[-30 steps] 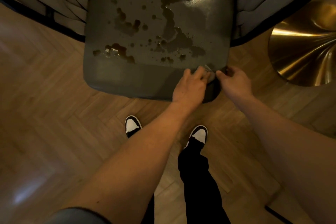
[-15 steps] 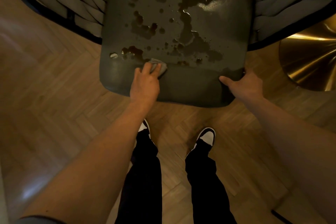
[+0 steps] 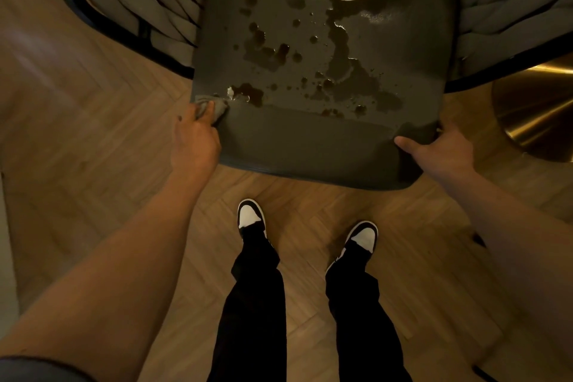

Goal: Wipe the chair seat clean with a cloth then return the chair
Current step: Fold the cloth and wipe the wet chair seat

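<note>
1. A furnished indoor room, likely a dining or lounge area in a home or restaurant, is showing here; which of these cannot be told.
2. Herringbone wooden floor (image 3: 93, 121) is spreading under everything in warm, dim light.
3. An upholstered chair (image 3: 310, 146) with a dark seat and thick grey woven bands (image 3: 511, 6) around its sides is standing on it.
4. A polished brass-coloured flared base (image 3: 536, 115), seemingly of a pedestal table, is gleaming just beside the chair.
5. A person in black trousers and black-and-white sneakers (image 3: 250, 216) is standing before the chair.
</note>
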